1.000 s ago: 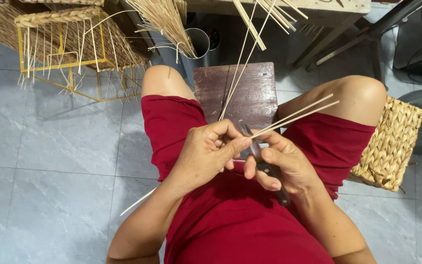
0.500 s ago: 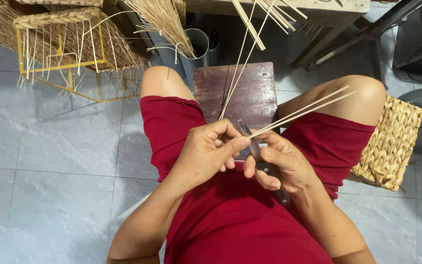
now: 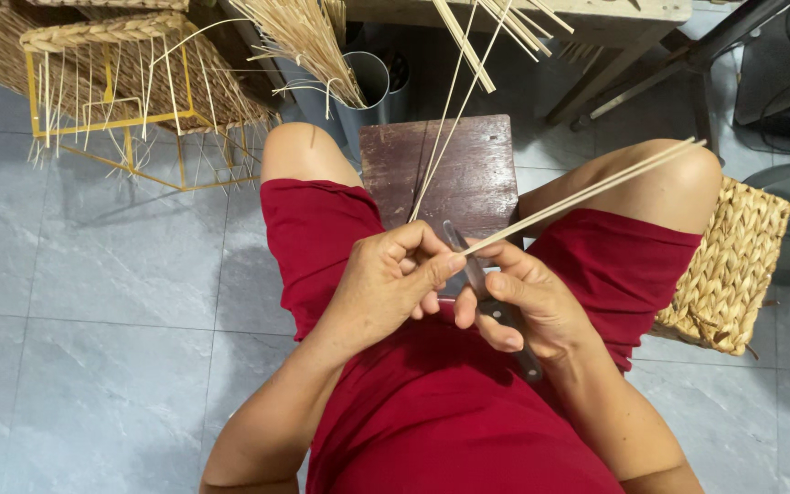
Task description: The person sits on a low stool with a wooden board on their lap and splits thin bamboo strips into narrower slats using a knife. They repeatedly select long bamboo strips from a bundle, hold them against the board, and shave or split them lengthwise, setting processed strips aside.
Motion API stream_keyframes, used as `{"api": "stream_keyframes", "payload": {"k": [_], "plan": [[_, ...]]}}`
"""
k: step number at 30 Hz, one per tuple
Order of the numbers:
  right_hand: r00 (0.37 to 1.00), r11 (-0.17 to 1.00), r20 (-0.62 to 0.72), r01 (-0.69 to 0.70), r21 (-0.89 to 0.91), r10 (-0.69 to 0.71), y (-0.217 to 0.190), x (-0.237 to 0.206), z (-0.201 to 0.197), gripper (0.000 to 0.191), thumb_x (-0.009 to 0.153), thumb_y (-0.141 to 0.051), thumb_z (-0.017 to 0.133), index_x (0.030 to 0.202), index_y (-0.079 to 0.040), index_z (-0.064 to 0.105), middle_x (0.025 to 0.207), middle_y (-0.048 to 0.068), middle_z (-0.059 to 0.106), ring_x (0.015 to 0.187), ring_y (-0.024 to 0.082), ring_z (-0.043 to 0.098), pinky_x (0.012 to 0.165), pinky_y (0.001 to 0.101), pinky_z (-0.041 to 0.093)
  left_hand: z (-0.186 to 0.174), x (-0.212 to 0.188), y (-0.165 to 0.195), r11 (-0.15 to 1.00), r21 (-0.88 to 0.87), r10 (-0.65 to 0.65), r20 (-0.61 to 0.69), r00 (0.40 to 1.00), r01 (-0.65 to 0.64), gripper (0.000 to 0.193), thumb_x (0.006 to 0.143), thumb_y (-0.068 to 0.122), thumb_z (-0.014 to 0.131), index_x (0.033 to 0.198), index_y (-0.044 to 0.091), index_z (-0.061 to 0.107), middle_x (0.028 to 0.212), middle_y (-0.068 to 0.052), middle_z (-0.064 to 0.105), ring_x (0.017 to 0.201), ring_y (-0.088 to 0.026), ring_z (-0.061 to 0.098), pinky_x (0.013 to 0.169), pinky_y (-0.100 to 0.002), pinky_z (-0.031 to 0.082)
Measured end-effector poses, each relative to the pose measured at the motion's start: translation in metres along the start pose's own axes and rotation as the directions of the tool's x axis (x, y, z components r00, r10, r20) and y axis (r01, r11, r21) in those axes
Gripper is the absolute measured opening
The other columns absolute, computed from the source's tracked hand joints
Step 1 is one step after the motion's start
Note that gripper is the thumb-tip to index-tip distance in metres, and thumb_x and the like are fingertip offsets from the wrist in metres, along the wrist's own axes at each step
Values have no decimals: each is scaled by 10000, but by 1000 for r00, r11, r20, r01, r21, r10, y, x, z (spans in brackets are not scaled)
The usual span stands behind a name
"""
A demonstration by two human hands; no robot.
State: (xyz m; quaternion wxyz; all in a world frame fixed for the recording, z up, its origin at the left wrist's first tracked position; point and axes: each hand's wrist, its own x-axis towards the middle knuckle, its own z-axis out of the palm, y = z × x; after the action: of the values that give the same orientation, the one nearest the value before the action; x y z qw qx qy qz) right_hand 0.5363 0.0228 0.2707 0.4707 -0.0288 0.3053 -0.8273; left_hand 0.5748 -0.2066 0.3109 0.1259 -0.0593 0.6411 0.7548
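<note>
A seated person in red shorts is seen from above, both hands brought together over the lap. The left hand (image 3: 386, 284) is closed, its fingers (image 3: 432, 265) pinched on thin pale reed strips (image 3: 587, 187) at the point where the strips meet the blade. The right hand (image 3: 528, 306) is wrapped around the dark handle of a knife (image 3: 477, 279), the fingers curled shut on it; the blade points toward 11 o'clock and the handle end shows below the hand toward 5 o'clock.

From the pinch, one bundle of strips runs out toward 2 o'clock, passing over the right knee, so that its long axis lies nearly crosswise to the blade. A second, finer pair of strands (image 3: 445, 137) rises toward 12 o'clock across a dark wooden stool (image 3: 454, 174) set between the knees. The strips are touched by both hands; the left hand is the one that grips them, while the right is nearer to the long free run of the bundle.

At 10 o'clock a yellow wire frame (image 3: 107, 119) with a half-woven top is stood on the tiled floor (image 3: 93, 320). A grey metal can (image 3: 363, 87) holding loose straw is placed at 12 o'clock, and a woven seat (image 3: 733, 265) is seen at 3 o'clock, beside the right thigh. Whether the blade edge is actually biting into the strips cannot be told.
</note>
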Motion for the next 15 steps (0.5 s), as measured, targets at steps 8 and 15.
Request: {"api": "stream_keyframes", "payload": {"k": [8, 15], "plan": [[1000, 1000, 26, 15, 19, -15, -10, -2, -4, 399, 1046, -167, 628, 1436, -135, 547, 947, 297, 699, 484, 160, 565, 414, 227, 432, -13, -2, -3, 999, 47, 14, 26, 1000, -15, 162, 959, 194, 721, 912, 43, 687, 708, 16, 660, 579, -28, 637, 471, -185, 508], [999, 999, 27, -39, 32, 39, 1, 3, -2, 432, 1043, -182, 639, 1462, -142, 541, 940, 288, 701, 481, 159, 565, 407, 231, 430, -6, -1, -5, 999, 30, -33, 13, 999, 33, 184, 954, 208, 724, 899, 38, 678, 670, -6, 676, 531, -31, 611, 427, -183, 454]]}}
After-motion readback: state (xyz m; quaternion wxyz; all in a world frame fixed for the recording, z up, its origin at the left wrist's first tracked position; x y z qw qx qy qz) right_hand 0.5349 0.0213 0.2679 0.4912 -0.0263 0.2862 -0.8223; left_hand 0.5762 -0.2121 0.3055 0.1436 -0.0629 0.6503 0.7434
